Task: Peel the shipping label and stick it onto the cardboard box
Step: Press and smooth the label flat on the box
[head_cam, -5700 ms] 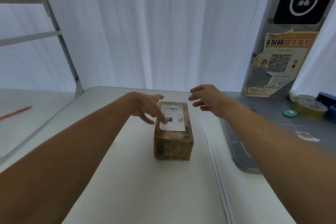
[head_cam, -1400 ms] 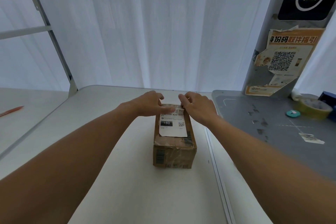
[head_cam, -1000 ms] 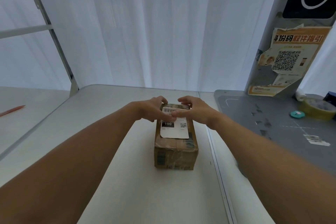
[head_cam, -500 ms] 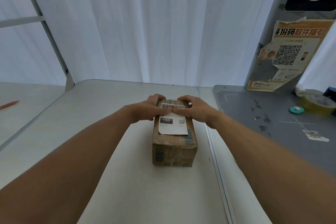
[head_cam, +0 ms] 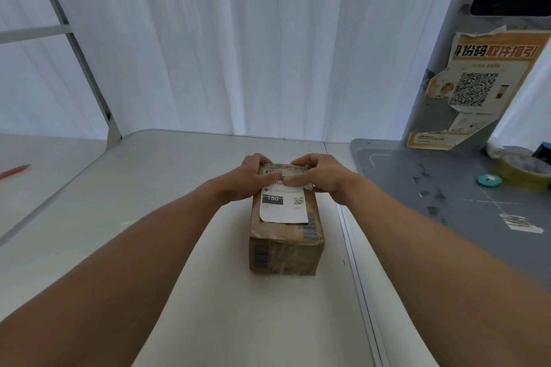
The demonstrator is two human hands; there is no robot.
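A small brown cardboard box (head_cam: 286, 250) wrapped in clear tape stands on the white table (head_cam: 179, 217). A white shipping label (head_cam: 283, 208) with a barcode, "150" and a QR code lies flat on the box's top. My left hand (head_cam: 247, 179) and my right hand (head_cam: 322, 176) clasp the far end of the box from either side. Both thumbs press on the label's far part and meet near its middle; the fingers curl over the far edge. A small white crumpled scrap (head_cam: 308, 186) shows under my right palm.
A grey mat (head_cam: 447, 188) covers the table to the right, with a yellowish tape roll (head_cam: 524, 170) and a teal round disc (head_cam: 489, 180) on it. A red pen (head_cam: 15, 171) lies far left. A metal shelf frame (head_cam: 89, 83) and a white curtain stand behind.
Both hands came onto the box's far end and closed round it. The thumbs slid inward along the label's far part until they met.
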